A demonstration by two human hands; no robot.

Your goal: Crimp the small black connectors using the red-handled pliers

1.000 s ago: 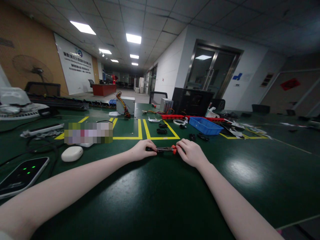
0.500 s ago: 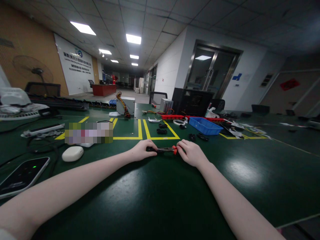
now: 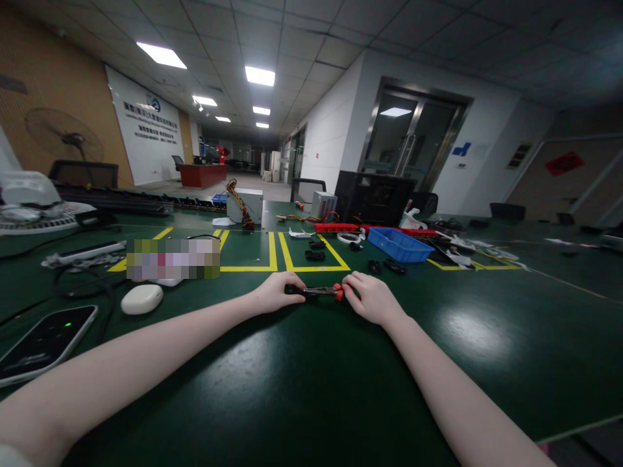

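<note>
A pair of pliers with grey metal jaws and red handle parts lies level between my two hands, just above or on the green table. My right hand has its fingers closed at the red end; most of the handles are hidden by the hand. From the other side my left hand pinches a small black piece close to the jaws. That black piece is too dark and small to name, and I cannot tell whether the jaws grip it.
Beyond my hands lie black coiled cables, a blue tray and a white cable coil. To the left are a phone, a cream case and loose black cables. A power supply stands farther back.
My right hand has shifted very slightly left with the red end of the pliers. My left hand stays in place.
</note>
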